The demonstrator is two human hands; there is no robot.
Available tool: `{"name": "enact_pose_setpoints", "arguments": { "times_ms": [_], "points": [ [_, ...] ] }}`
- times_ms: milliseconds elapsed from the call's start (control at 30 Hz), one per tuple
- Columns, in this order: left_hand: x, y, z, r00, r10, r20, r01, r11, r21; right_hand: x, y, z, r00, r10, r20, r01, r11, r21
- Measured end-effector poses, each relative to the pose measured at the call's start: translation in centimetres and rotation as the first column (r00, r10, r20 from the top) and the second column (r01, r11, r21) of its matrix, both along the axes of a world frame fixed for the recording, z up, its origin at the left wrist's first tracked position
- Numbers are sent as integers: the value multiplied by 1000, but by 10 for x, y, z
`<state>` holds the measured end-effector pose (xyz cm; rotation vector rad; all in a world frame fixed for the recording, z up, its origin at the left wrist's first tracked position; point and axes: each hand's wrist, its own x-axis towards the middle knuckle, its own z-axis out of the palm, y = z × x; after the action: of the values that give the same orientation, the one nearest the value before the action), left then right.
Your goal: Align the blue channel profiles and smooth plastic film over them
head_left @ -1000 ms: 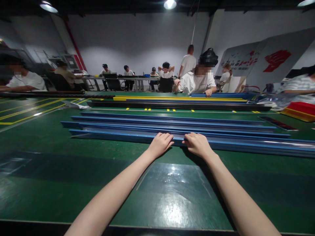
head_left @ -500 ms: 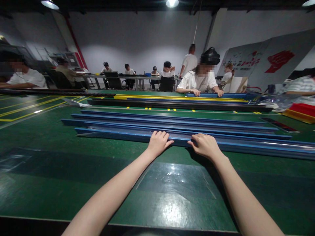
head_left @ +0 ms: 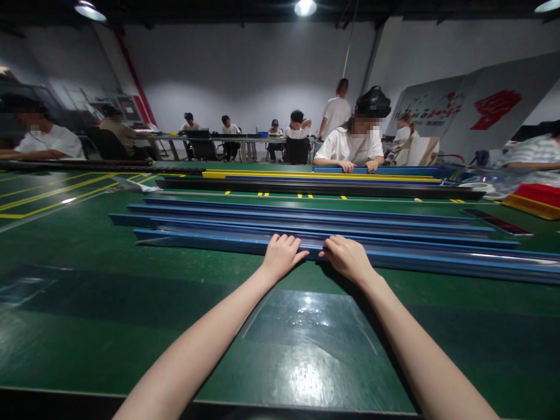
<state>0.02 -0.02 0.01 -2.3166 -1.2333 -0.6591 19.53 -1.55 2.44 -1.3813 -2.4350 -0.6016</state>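
Observation:
Several long blue channel strips lie side by side across the green table. Both my hands rest on the nearest blue channel strip, close together near the middle of the view. My left hand has its fingers bent over the strip's far side and its thumb along the near side. Just to its right, my right hand grips the same strip with curled fingers; the fingertips are partly hidden. Behind it lie the other blue strips, parallel to it.
Farther back are a black strip and a yellow strip. A phone-like dark slab and a red tray sit at right. Across the table, a person has both hands on another blue strip. Clear film lies in front.
The nearest strip's left end shifted slightly right, then stayed put. My right hand moved right, then back left along it towards my left hand. The person opposite brought their hands closer together.

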Motion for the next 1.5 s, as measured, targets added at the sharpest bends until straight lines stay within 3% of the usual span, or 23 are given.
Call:
{"name": "enact_pose_setpoints", "arguments": {
  "times_ms": [633,833,1100,1500],
  "points": [
    [0,-2,2,1000,-14,13,14,1000,2,25,-10,18,977,-196,86,207,969,-139],
    [0,-1,1,1000,2,15,-2,1000,-3,16,-11,10,984,-163,66,168,983,-72],
    [0,-1,1,1000,-5,25,5,1000,2,-2,-6,-3,1000,-21,-18,22,1000,22],
    [0,-2,2,999,-8,44,8,1000,-5,1,-2,-1,999,-26,-37,26,1000,-17]
  ]
}}
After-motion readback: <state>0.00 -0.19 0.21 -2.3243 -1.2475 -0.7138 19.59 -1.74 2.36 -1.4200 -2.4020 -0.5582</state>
